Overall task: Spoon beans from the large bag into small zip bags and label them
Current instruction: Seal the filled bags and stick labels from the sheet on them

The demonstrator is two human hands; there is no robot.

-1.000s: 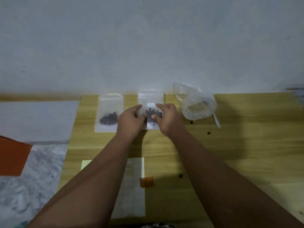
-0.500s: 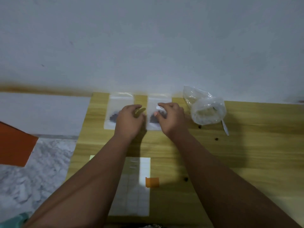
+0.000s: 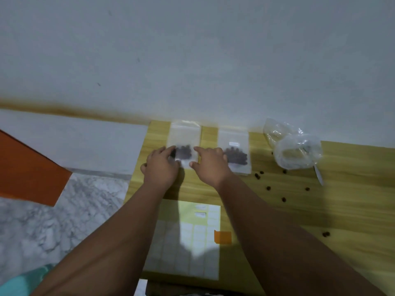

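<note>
your left hand and right hand are resting uncurled fingers on the centre zip bag, risking sliding it askew.

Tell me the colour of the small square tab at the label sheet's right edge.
Orange; the head view shows the tab clearly beside the label sheet.

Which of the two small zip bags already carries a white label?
The right zip bag, nearer the large bag; the left zip bag shows none.

Zip bags — left of large bag
</note>
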